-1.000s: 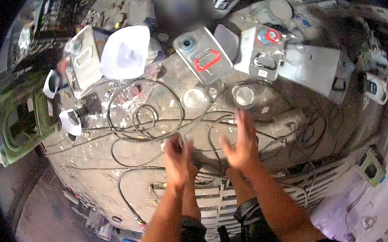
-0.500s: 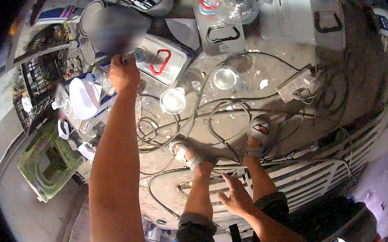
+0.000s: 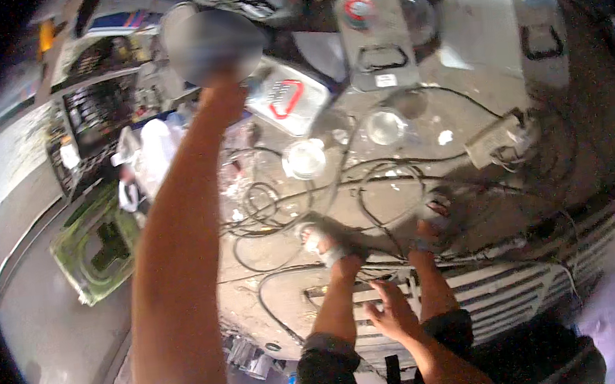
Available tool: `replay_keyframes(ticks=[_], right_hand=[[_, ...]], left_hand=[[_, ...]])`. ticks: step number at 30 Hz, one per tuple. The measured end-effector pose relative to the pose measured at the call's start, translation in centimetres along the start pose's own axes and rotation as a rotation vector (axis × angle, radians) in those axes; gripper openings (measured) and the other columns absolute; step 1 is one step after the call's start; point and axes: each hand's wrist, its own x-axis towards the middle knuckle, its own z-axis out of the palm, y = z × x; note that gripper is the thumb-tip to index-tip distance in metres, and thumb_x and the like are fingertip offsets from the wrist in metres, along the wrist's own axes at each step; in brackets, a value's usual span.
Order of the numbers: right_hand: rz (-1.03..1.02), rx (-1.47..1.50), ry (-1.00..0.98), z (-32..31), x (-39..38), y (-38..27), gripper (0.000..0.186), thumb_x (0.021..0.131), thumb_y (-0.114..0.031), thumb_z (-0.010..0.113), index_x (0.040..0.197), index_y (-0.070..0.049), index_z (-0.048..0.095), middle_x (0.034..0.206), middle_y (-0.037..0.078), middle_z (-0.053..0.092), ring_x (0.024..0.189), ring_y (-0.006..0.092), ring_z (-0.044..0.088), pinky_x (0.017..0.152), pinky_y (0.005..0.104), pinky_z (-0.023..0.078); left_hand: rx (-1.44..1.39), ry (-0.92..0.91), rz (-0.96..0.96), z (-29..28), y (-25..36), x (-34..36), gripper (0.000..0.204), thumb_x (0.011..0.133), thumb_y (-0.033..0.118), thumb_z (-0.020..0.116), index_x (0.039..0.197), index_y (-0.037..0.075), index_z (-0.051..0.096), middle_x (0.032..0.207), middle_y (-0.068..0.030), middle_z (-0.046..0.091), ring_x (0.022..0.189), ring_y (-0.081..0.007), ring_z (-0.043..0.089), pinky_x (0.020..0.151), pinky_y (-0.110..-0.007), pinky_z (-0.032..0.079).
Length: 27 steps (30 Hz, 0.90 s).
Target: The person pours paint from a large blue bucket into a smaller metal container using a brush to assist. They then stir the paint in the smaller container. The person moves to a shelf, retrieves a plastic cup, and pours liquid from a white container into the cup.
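Note:
My left arm reaches far forward, and my left hand (image 3: 225,96) is at the near edge of a grey round shape (image 3: 211,45) that is blurred out. Motion and the blur hide its fingers, so I cannot tell whether it holds anything. Just right of that hand lies a silver rectangular metal can (image 3: 303,111) with a red handle. My right hand (image 3: 395,314) hangs low between my knees, fingers apart, holding nothing. Two clear round tubs with pale contents stand beyond my feet: a nearer tub (image 3: 304,159) and a farther tub (image 3: 385,126).
Farther off stand a metal can with a black handle (image 3: 382,57) and a big pale can (image 3: 482,31). A power strip (image 3: 497,143) and looped cables (image 3: 389,183) lie on the floor. A green panel (image 3: 100,247) lies left; a slatted grille (image 3: 512,283) is by my legs.
The whole view has shifted, with most things now farther right in it. My left hand is more smeared and closer to the blurred shape. My right hand stays low with fingers apart.

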Motion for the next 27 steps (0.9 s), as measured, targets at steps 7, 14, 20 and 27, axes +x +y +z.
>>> replay_keyframes(ticks=[7,14,20,27], right_hand=[[0.11,-0.025,-0.073,0.2,0.6,0.0,0.047,0.081,-0.023,0.064,0.117,0.003,0.051,0.118,0.022,0.054,0.111,0.0366,0.05,0.097,0.0426,0.039],[0.16,-0.03,-0.091,1.0,0.9,-0.7,0.043,0.083,-0.021,0.064,0.118,-0.001,0.052,0.118,0.02,0.053,0.11,0.034,0.052,0.093,0.0395,0.043],[0.198,-0.027,-0.132,1.6,0.9,-1.2,0.044,0.082,-0.021,0.066,0.12,-0.003,0.052,0.116,0.019,0.054,0.107,0.0307,0.054,0.09,0.0381,0.045],[0.23,-0.062,-0.189,3.0,1.1,-0.5,0.044,0.084,-0.024,0.063,0.121,-0.003,0.051,0.117,0.02,0.055,0.106,0.0331,0.056,0.09,0.0405,0.045]], left_hand=[[-0.066,-0.237,-0.422,-5.0,9.0,1.3,0.029,0.083,0.011,0.05,0.11,0.008,0.058,0.123,-0.0176,0.045,0.113,-0.038,0.047,0.087,-0.045,0.049],[-0.328,-0.238,-0.175,-8.0,15.2,-6.8,0.046,0.083,0.028,0.059,0.12,0.003,0.051,0.121,-0.0261,0.048,0.107,-0.0429,0.049,0.085,-0.047,0.047],[-0.996,-1.06,-0.7,-8.6,1.4,-24.4,0.038,0.084,0.029,0.063,0.108,0.0,0.059,0.094,-0.0156,0.066,0.083,-0.0268,0.064,0.074,-0.038,0.051],[-0.798,0.231,-1.108,-7.9,-9.9,-18.5,0.073,0.077,0.041,0.068,0.13,0.001,0.04,0.115,-0.0176,0.053,0.101,-0.0257,0.054,0.088,-0.034,0.041]])
